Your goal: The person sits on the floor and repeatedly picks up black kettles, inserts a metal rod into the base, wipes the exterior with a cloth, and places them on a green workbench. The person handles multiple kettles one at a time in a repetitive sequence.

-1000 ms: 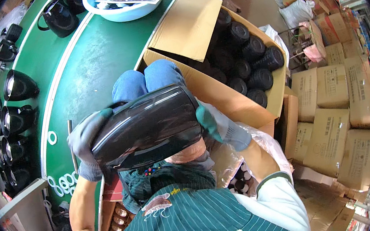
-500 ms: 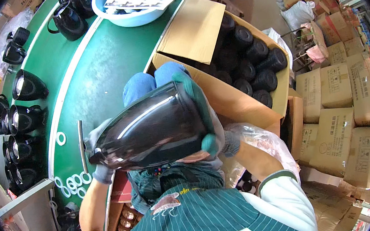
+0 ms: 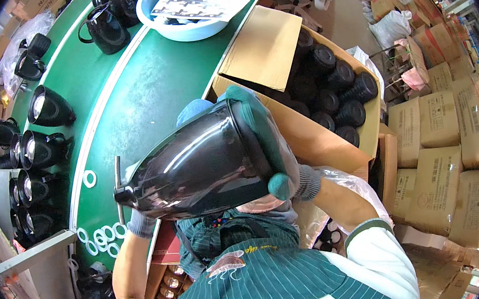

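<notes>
A large, glossy black jug (image 3: 194, 167) lies on its side above my lap, its narrow end to the left. My right hand (image 3: 265, 140), in a grey and green work glove, is wrapped around the wide end, with the thumb on the near side. My gloved left hand (image 3: 141, 222) is under the narrow end; its cuff shows, but the jug hides most of its fingers. Beside that end is a slim metal rod (image 3: 117, 170); I cannot tell whether my left hand touches it.
White rings (image 3: 105, 235) lie on the green worktable (image 3: 144, 101). Several black jugs (image 3: 45, 146) line its far left side. A blue basin (image 3: 195, 30) with printed sheets stands at the back. An open carton (image 3: 290, 122) of black ribbed parts is at my right, before stacked cartons (image 3: 428, 180).
The whole view has shifted slightly, so the table and cartons sit further right. The jug stays held in much the same pose, and less of my left glove shows behind it.
</notes>
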{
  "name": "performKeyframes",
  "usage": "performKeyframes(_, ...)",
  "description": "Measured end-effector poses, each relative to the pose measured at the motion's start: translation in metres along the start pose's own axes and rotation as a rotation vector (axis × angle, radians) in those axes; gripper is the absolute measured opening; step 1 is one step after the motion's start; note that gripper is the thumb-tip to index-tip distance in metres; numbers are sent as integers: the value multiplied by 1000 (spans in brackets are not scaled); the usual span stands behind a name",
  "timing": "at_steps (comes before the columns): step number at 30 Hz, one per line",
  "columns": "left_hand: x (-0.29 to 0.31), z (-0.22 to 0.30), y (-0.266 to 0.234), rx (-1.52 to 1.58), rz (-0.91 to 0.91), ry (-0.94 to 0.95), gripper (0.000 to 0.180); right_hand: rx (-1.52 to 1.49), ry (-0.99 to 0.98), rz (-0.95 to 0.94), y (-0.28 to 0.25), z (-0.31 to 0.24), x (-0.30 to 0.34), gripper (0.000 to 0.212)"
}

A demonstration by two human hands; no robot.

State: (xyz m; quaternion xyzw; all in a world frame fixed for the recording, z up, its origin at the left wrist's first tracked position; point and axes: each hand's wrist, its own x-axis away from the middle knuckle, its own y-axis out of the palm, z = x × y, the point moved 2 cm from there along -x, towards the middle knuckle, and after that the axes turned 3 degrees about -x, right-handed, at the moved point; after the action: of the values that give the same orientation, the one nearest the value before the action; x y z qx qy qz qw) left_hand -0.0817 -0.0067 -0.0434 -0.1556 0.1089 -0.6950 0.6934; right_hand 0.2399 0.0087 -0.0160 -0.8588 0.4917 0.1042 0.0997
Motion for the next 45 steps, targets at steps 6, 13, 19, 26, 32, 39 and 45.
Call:
performKeyframes(6,-3,101,-18,-609,226,706,40,-947,301,267,9,31,9,56)
performKeyframes(13,-10,110,-8,-736,124,993,51,-557,419,211,-22,54,34,59)
performKeyframes(19,-7,13,-8,-44,124,221,33,403,-225,79,2,-39,15,99)
performKeyframes(26,5,62,-1,-220,93,261,39,390,-185,159,-14,-43,18,86)
performKeyframes(32,-1,114,-11,-350,74,396,43,-508,295,320,-4,34,42,73)
performKeyframes(39,-4,184,1,-488,-230,402,56,-524,241,326,-4,108,35,62)
performKeyframes(45,6,188,-7,-120,-250,712,73,-760,235,403,1,100,7,61)
